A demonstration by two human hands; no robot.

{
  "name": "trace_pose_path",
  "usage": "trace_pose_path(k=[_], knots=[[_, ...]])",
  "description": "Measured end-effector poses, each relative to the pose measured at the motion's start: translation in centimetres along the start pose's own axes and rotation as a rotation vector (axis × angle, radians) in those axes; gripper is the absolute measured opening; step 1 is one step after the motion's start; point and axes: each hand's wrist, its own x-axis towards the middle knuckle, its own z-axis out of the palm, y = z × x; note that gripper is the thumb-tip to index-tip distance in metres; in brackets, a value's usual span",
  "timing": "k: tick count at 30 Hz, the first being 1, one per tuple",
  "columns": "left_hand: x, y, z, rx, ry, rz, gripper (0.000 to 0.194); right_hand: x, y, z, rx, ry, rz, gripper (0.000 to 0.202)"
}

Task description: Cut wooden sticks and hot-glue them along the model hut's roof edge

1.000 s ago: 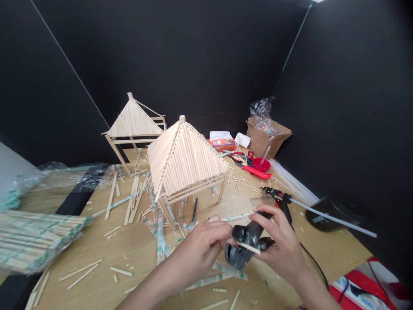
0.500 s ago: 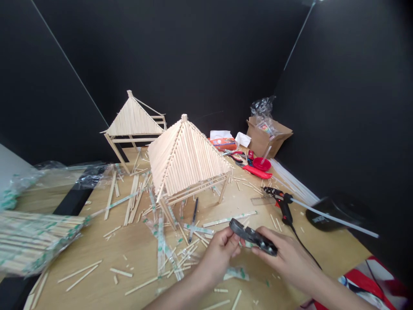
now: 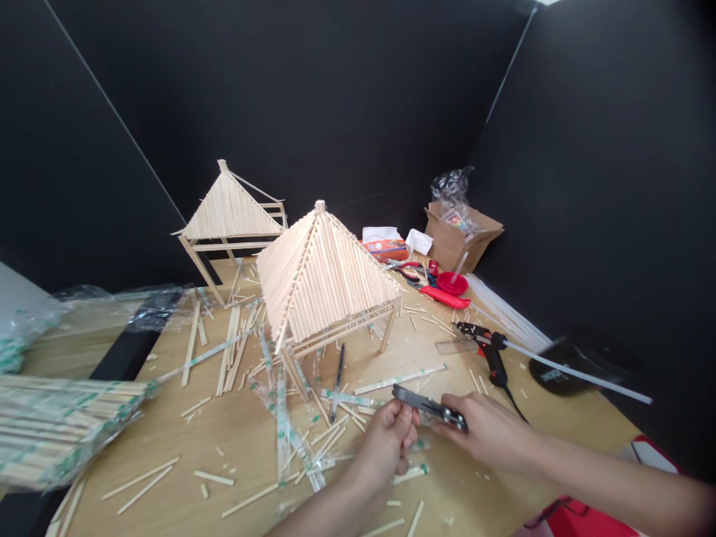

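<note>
My right hand (image 3: 475, 425) is wrapped round a dark metal hand tool (image 3: 428, 405), its head pointing left over the table. Beneath the tool's head, my left hand (image 3: 388, 436) is closed with fingertips pinched; anything between them is too small to make out. Behind my hands stands a small wooden-stick house model (image 3: 330, 287) with a peaked roof on stick legs. A pen (image 3: 338, 377) and plastic-wrapped sticks (image 3: 400, 380) lie between the model and my hands.
A second stick model (image 3: 227, 209) stands at the back left. Bundled sticks (image 3: 61, 425) lie at left. On the right are a glue gun (image 3: 489, 354), a red cutter (image 3: 446, 297), a cardboard box (image 3: 462, 239) and a black container (image 3: 564, 369). Loose sticks cover the table (image 3: 168, 418).
The tool and my right hand have shifted slightly left and turned, so the tool shows a narrower side. My left hand has moved slightly right and down.
</note>
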Motion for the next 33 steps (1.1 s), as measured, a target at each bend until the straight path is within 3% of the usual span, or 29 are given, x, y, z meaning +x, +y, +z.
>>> trace_pose_path(k=[12,25,33], knots=[[1.5,-1.8,-0.6,-0.023,0.084,-0.019,0.052,2.4,1.1,0.3,-0.065,-0.163,-0.066,0.045],[1.6,-2.2,-0.7,-0.047,0.110,0.032,0.057,2.6,0.3,-0.7,-0.110,-0.155,-0.084,0.052],[1.4,-1.4,-0.4,-0.021,0.102,0.104,0.068,1.5,-0.1,-1.2,-0.065,-0.063,-0.011,0.065]])
